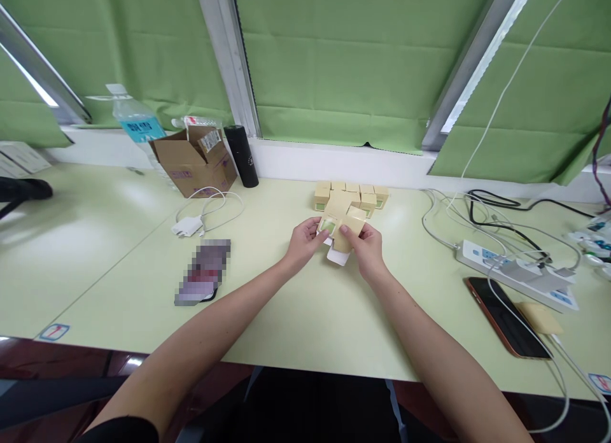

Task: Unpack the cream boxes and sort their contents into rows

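Observation:
Both my hands hold one small beige carton (340,233) above the pale green desk (296,316), near its middle. My left hand (303,242) grips the carton's left end, where a green panel shows. My right hand (366,248) grips its right side, thumb on top. A white flap hangs open below the carton. Just behind it, several matching small beige boxes (352,196) stand in a cluster on the desk.
A brown cardboard box (195,161), a water bottle (138,123) and a black flask (241,155) stand at the back left. A white charger (188,226) and a blurred flat item (203,272) lie left. At the right are a power strip (515,271), cables and a phone (506,316).

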Demonstrator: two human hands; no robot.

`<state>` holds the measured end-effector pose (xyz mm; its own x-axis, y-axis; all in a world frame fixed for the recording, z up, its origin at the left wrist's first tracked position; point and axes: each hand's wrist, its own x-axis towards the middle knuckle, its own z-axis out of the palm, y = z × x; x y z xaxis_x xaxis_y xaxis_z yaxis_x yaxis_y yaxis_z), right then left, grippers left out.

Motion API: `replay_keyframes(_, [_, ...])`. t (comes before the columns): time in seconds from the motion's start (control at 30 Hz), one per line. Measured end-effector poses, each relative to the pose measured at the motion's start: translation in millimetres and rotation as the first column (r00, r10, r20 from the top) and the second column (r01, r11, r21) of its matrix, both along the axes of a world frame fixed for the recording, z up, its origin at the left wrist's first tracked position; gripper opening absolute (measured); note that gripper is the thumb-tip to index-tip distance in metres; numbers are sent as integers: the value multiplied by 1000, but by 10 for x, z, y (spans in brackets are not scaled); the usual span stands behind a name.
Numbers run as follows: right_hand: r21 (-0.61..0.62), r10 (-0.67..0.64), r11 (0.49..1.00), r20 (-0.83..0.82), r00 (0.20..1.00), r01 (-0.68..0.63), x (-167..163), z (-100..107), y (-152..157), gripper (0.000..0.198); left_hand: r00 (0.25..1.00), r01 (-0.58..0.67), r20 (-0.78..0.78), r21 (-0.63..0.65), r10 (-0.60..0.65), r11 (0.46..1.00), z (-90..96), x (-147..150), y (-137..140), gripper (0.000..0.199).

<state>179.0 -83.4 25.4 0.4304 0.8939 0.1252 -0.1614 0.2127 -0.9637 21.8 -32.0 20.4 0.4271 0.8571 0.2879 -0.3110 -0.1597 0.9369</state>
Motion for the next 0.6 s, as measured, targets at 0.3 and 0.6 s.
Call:
replay_keyframes(0.3, [-35,-16,999,61,998,18,-11,-36,-3,41,975,-119,-188,-1,117,993,12,-15,45,38])
replay_keyframes(0.6, [36,-97,995,111,989,94,-23,26,-31,50,866,-467,-194,14,460,884,18,-248,428,31])
